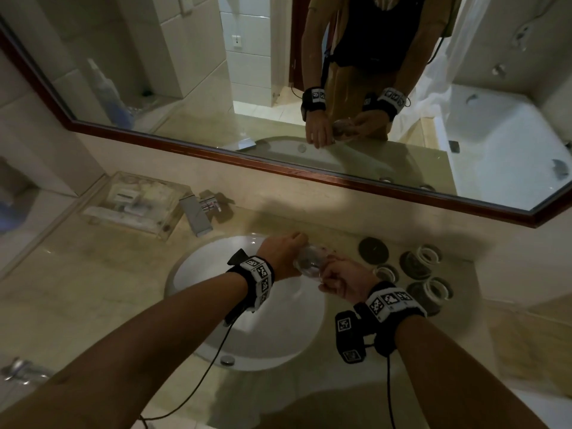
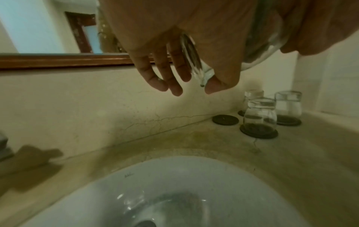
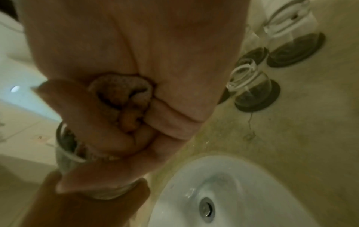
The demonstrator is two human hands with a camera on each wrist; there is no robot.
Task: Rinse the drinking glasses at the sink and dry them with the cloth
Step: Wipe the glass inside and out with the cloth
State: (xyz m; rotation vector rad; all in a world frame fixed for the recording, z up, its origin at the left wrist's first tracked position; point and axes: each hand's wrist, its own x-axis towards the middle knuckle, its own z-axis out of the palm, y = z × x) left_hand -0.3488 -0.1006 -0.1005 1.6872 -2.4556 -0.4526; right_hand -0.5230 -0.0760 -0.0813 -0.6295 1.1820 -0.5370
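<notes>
Over the right rim of the white sink [image 1: 213, 274] I hold a clear drinking glass [image 1: 306, 261] on its side between both hands. My left hand [image 1: 291, 243] grips the glass [image 2: 194, 61] with fingers on one side and thumb on the other. My right hand [image 1: 334, 274] is a fist round a brownish cloth [image 3: 120, 90], whose bunched end is pushed into the mouth of the glass [image 3: 66, 153]. Three more glasses [image 2: 260, 113] stand upside down on dark coasters at the right.
One bare dark coaster [image 1: 373, 249] lies beside the upturned glasses [image 1: 427, 255]. A square chrome faucet [image 1: 198, 212] and a clear tray of toiletries [image 1: 136, 202] sit at the back left. The mirror [image 1: 309, 88] runs along the wall. The sink drain [image 3: 207, 208] lies below.
</notes>
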